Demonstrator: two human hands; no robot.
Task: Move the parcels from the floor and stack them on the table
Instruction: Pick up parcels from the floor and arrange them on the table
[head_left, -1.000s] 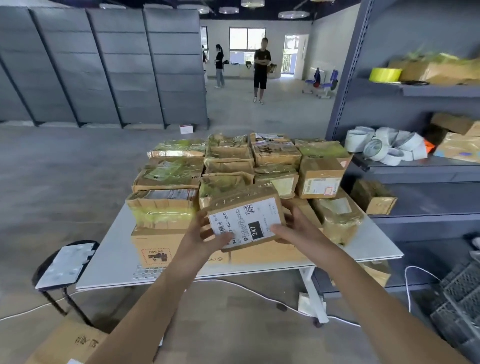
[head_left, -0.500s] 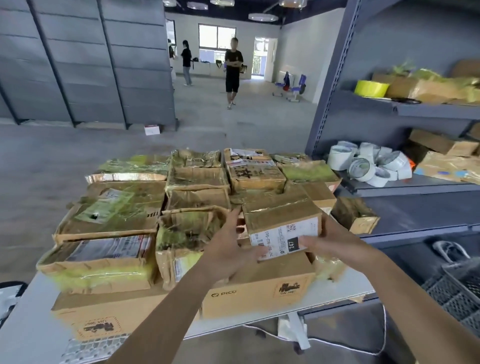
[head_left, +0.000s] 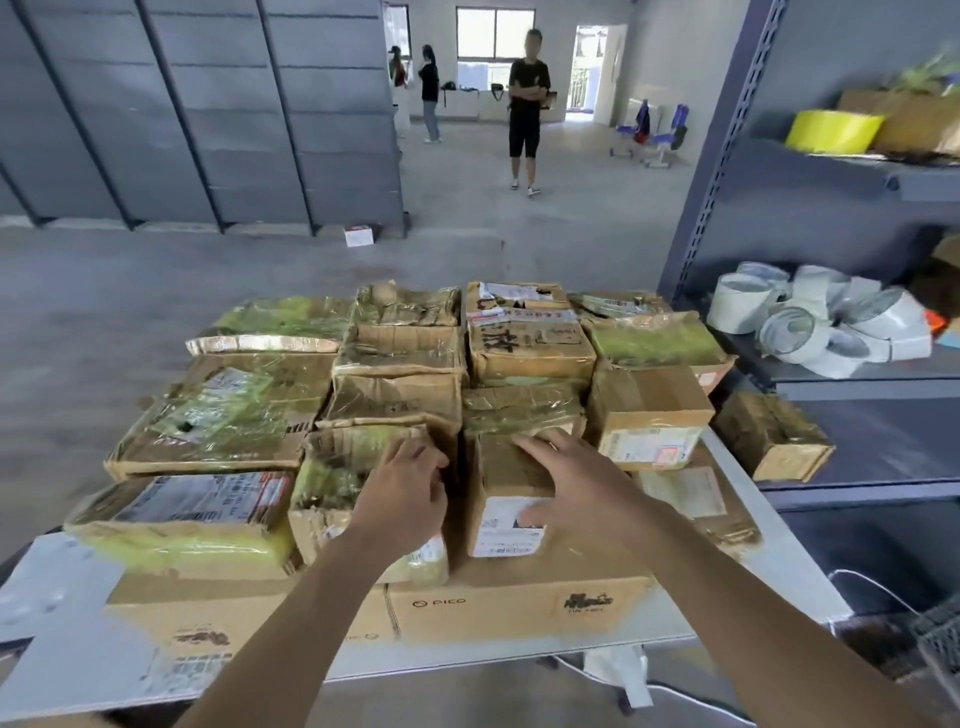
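Step in hand, as judged from the room: seating one parcel on the stack.

The labelled parcel (head_left: 493, 473) stood on top of the PICO carton (head_left: 519, 608), over that carton's left half, with its white label facing the worker. The carton lay along the front edge of the counter (head_left: 795, 577).

Right grip (head_left: 576, 483): spread. The fingers lay flat across the parcel's top and the thumb ran down its front face onto the label. It pressed and did not pinch.

Left grip (head_left: 405, 493): fingers bent at the gap between the labelled parcel and the yellow-taped parcel (head_left: 337, 478), which sat over the carton's left corner. Whether those fingers held the parcel's side could not be told.

Behind the carton, further parcels covered the counter in rows. The nearest, a film-wrapped parcel (head_left: 519, 410), appeared to touch the rear of the labelled one.

Next move, by estimate:
1. Press the labelled parcel back and down until it sits square on the carton and does not rock.
2. Close the gap on its left.
3. Lift both grips straight off, without dragging the parcel forward.
4. Turn to the floor for another parcel.
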